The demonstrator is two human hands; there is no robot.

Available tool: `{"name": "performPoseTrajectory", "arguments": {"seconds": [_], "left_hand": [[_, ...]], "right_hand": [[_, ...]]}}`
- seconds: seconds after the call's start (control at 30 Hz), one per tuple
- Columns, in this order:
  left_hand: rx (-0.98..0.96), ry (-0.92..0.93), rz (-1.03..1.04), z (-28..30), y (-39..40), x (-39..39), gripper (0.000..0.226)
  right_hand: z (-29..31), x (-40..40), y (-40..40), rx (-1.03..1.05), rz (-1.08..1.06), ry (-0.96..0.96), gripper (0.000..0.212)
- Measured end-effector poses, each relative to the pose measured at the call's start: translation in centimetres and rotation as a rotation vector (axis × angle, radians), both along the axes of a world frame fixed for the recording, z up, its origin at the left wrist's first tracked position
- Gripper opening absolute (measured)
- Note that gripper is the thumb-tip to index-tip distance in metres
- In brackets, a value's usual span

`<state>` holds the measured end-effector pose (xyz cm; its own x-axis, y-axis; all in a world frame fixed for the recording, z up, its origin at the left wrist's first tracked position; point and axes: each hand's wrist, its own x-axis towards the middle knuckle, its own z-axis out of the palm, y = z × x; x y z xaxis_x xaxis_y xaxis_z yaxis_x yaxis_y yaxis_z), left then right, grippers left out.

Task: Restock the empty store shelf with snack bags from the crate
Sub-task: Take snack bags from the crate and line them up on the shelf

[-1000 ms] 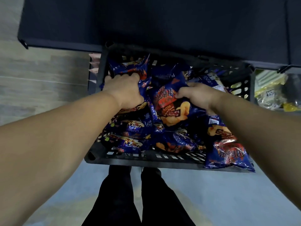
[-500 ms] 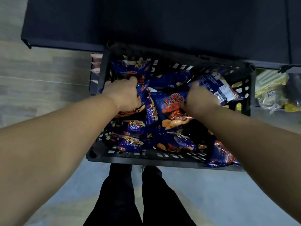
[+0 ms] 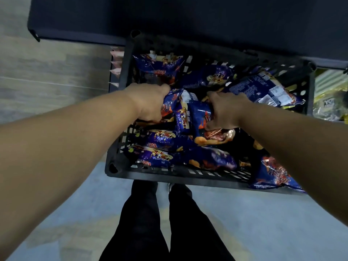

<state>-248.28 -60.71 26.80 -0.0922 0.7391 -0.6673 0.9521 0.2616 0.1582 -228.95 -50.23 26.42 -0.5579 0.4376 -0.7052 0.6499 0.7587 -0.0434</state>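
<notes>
A black slotted crate (image 3: 175,174) stands in front of me, filled with several blue snack bags. My left hand (image 3: 150,104) grips a blue bag (image 3: 169,104) near the crate's left middle. My right hand (image 3: 226,112) grips another blue bag (image 3: 199,119) at the centre, its orange lower end showing below my fingers. One bag (image 3: 263,89) lies back side up at the far right of the crate. Another bag (image 3: 273,174) hangs over the crate's near right rim. The dark shelf (image 3: 169,17) runs across the top of the view.
A lower shelf at the right edge holds yellow and clear packets (image 3: 329,98). Pink price tags (image 3: 116,63) stick out left of the crate. My legs in dark trousers (image 3: 162,223) stand just below the crate on a grey floor. Wood-look flooring lies to the left.
Both hands have drawn closer together and toward me, each dragging its bag to the crate's middle. The bag lying back side up at the far right has come into full view.
</notes>
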Motion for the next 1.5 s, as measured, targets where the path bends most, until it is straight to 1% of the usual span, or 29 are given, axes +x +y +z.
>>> {"name": "performPoseTrajectory", "arguments": {"seconds": [0.07,0.2,0.37,0.47,0.6,0.63,0.73,0.83,0.97,1.07,1.3,1.43,1.5], "left_hand": [[0.005,0.030,0.010,-0.1,-0.1,0.1,0.070],[0.055,0.034,0.047,0.4,-0.3,0.2,0.061],[0.049,0.018,0.089,3.6,0.1,-0.1,0.068],[0.052,-0.005,0.105,6.7,0.4,0.0,0.074],[0.108,-0.002,0.131,11.5,0.9,0.2,0.069],[0.134,-0.004,0.147,12.7,1.0,0.2,0.066],[0.237,0.030,0.185,16.6,1.2,0.1,0.046],[0.297,0.072,0.201,20.0,1.2,0.0,0.038],[0.360,0.104,0.213,24.1,1.1,0.0,0.037],[0.442,0.141,0.208,26.8,1.0,0.0,0.039],[0.564,0.200,0.201,32.8,0.7,-0.4,0.042],[0.629,0.222,0.187,35.8,0.2,-0.9,0.032],[0.659,0.230,0.174,37.0,-0.1,-1.6,0.030]], "right_hand": [[-0.2,0.0,-0.2,-0.002,0.007,-0.047,0.085],[0.1,-0.1,-0.6,-0.019,0.002,-0.007,0.075],[2.9,0.1,0.4,0.005,-0.099,0.087,0.072],[5.6,0.0,1.4,0.063,-0.107,0.132,0.069],[10.3,-0.3,2.7,0.136,-0.113,0.199,0.060],[11.6,-0.4,3.0,0.160,-0.108,0.224,0.058],[15.4,-0.7,3.5,0.212,-0.103,0.301,0.048],[18.9,-0.8,3.6,0.245,-0.100,0.354,0.042],[23.2,-0.7,3.5,0.315,-0.069,0.424,0.036],[26.5,-0.7,3.3,0.390,-0.044,0.464,0.035],[32.7,-0.8,2.9,0.525,0.000,0.596,0.030],[35.3,-1.2,2.9,0.597,0.012,0.658,0.028],[36.4,-1.7,2.9,0.629,0.025,0.685,0.028]]}}
